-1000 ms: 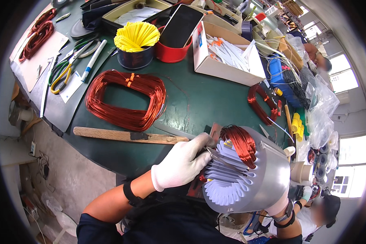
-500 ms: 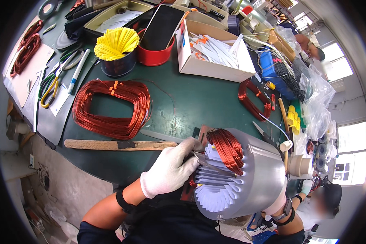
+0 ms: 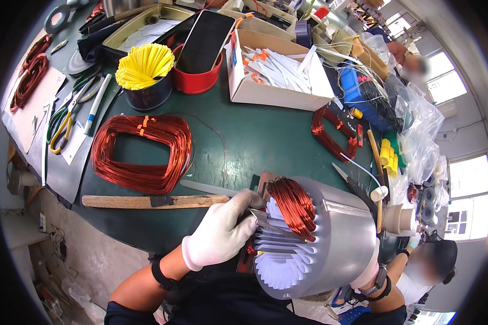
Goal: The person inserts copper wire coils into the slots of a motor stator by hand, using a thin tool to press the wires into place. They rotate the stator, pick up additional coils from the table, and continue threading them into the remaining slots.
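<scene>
A grey metal motor stator (image 3: pixel 350 233) lies on its side at the table's near edge. White insulation papers (image 3: pixel 279 265) line its slots, and a bundle of red copper wire (image 3: pixel 291 206) loops out at the top of its open end. My left hand (image 3: pixel 217 233), in a white glove, pinches a thin, flat metal tool (image 3: pixel 261 218) between thumb and fingers. The tool's far end reaches in among the slot papers just below the wire. My right hand (image 3: pixel 367 272), also gloved, is at the stator's far right side; the stator hides its fingers.
A wooden stick (image 3: pixel 152 202) and a large copper coil (image 3: pixel 106 154) lie left of the stator. Beyond are a cup of yellow strips (image 3: pixel 149 97), a red bowl (image 3: pixel 200 82) and a white box (image 3: pixel 279 97). Scissors (image 3: pixel 348 181) lie to the right. Another person (image 3: pixel 412 281) is at right.
The whole view has shifted slightly, so the table's things sit a little further left. My left hand keeps its pinch on the tool at the slots; the stator looks otherwise the same.
</scene>
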A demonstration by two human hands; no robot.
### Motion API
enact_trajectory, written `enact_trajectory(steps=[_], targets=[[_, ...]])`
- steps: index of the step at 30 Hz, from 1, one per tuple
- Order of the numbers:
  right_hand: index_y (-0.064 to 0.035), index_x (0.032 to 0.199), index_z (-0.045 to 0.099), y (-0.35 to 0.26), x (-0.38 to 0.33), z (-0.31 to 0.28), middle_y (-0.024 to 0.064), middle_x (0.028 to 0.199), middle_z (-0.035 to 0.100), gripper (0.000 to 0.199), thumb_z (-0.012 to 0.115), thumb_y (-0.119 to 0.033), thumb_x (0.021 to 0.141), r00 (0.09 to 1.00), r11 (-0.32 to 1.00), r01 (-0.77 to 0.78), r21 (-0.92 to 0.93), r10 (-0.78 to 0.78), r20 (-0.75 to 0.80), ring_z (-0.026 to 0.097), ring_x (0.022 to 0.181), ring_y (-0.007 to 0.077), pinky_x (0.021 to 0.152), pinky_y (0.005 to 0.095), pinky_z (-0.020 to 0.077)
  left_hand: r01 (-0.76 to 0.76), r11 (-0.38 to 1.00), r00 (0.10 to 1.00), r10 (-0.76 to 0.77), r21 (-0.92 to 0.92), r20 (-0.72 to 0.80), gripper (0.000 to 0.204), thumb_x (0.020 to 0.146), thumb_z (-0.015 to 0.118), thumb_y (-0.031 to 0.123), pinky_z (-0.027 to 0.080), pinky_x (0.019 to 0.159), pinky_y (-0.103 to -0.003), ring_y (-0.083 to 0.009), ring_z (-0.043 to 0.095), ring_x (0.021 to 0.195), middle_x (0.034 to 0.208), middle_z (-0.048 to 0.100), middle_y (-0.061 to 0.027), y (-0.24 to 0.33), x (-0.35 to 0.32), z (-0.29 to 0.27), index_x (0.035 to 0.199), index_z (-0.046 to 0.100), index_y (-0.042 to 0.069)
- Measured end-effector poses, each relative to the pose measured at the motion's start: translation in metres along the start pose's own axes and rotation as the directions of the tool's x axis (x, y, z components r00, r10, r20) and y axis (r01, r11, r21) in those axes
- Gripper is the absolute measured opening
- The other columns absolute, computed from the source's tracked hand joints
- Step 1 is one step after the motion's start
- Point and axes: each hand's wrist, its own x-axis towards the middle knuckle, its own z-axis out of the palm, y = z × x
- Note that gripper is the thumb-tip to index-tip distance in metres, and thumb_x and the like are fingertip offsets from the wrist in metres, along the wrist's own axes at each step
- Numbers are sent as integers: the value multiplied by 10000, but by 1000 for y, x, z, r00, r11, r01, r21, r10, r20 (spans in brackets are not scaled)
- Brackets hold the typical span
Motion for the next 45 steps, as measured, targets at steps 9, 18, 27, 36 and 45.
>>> enact_trajectory(steps=[9,18,27,36,45], targets=[[-83,1102,762,-56,138,20,59,967,761,333,762,-265,822,999,999,34,27,-34,9,729,812,285,678,400,547,9,1000,999,-9,10,-31,273,944,584,-2,575,848,-411,-388,735,942,1036,713,-206,-5,-5,-6,1217,570,-4],[-83,1102,763,-43,108,15,60,960,761,339,763,-268,819,1000,999,13,38,-13,3,729,803,285,673,398,547,-5,1000,1000,5,-8,-3,275,958,572,7,572,840,-412,-380,734,928,1026,710,-207,-3,0,2,1233,576,-6],[-82,1103,763,-59,137,9,60,953,761,344,764,-272,816,1000,999,2,33,-2,14,728,793,285,668,396,546,-14,999,1000,14,-30,1,279,963,574,15,570,869,-413,-390,732,972,1058,712,-218,0,-1,-2,1241,576,-12],[-81,1103,764,-56,129,9,61,946,761,349,765,-275,813,1000,998,3,63,-5,26,727,783,285,662,394,545,-27,998,1000,27,-55,-14,258,962,575,20,571,820,-408,-377,733,895,977,706,-203,-10,-2,1,1218,581,-11],[-81,1104,764,-61,160,14,61,939,761,354,766,-278,810,999,995,19,97,-23,41,726,774,284,657,392,544,-20,999,999,18,-33,-43,239,969,584,29,570,793,-409,-370,730,861,939,697,-203,-6,-2,-3,1205,580,-7]])
